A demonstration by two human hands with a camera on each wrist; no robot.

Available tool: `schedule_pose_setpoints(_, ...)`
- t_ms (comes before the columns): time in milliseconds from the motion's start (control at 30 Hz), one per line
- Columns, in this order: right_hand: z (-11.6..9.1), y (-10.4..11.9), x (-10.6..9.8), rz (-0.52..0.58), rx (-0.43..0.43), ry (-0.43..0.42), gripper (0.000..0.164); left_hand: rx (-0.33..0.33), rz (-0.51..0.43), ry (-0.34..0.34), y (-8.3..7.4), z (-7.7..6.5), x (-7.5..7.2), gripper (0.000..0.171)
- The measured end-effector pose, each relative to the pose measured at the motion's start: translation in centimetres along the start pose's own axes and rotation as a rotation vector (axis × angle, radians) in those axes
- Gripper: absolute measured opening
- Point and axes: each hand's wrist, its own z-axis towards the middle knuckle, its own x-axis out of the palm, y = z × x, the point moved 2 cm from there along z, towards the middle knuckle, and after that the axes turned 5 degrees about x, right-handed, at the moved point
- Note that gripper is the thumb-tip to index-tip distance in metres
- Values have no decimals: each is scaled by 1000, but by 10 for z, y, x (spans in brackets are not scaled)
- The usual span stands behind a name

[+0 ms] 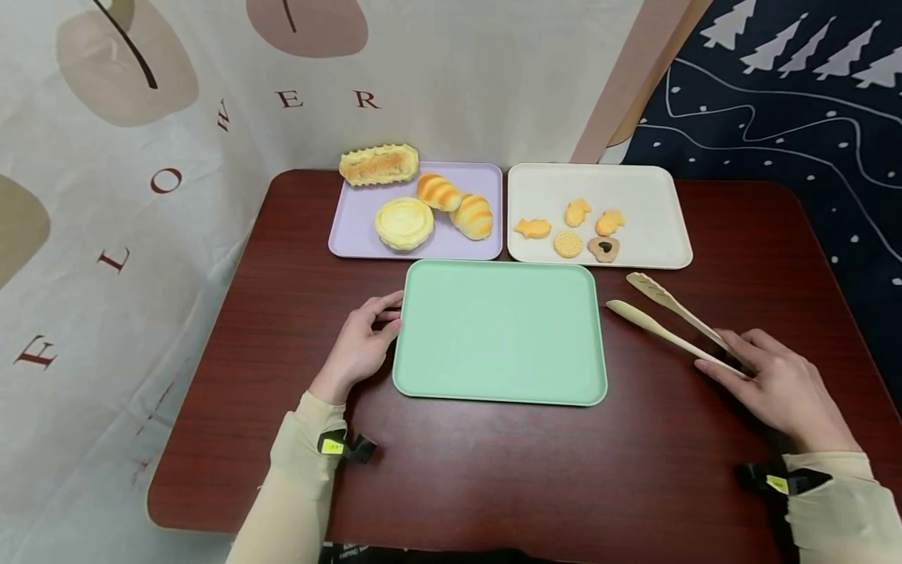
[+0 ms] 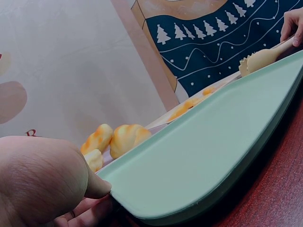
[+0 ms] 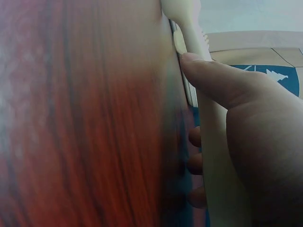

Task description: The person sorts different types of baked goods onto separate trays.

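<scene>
A green tray (image 1: 499, 333) lies on the table in the middle of the head view, with nothing on it. My left hand (image 1: 362, 342) holds this tray by its left edge; in the left wrist view the thumb (image 2: 98, 186) touches the rim while the other fingers sit lower, partly hidden. To the right, my right hand (image 1: 785, 381) grips cream-coloured tongs (image 1: 676, 338) near their back end. The two arms of the tongs stand apart with nothing between them, tips pointing toward the trays. In the right wrist view the thumb (image 3: 213, 75) lies along one arm of the tongs.
Behind the green tray, a lilac tray (image 1: 352, 235) carries several bread-like pieces, including a round tart (image 1: 404, 223) and striped rolls (image 1: 471, 217). Beside it, a white tray (image 1: 648, 211) holds several small biscuits (image 1: 568, 244). Patterned cloths hang behind the dark red-brown table (image 1: 493, 478).
</scene>
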Motion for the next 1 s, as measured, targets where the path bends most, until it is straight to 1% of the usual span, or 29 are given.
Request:
schedule_pose_setpoints(100,-1,0,0,-11,0,-22,53,4,2,-1,0,0,0,46)
schedule_pose_setpoints(233,-2,0,1,-14,10,-19,53,2,-1,4,0,1,-1,46)
schedule_pose_setpoints(500,0,0,0,-40,52,30,56,8,5,1,2,2,1,45)
schedule_pose_setpoints(667,0,2,-4,-31,83,61,57,1,0,6,2,2,2,45)
schedule_pose_setpoints(833,4,8,-8,-7,97,43,59,-17,-17,15,2,2,-3,46)
schedule_pose_setpoints(933,7,14,-12,19,114,35,61,-9,-26,14,-1,1,-8,47)
schedule_pose_setpoints(1000,10,19,-15,44,109,21,62,4,-20,5,-5,1,-13,48)
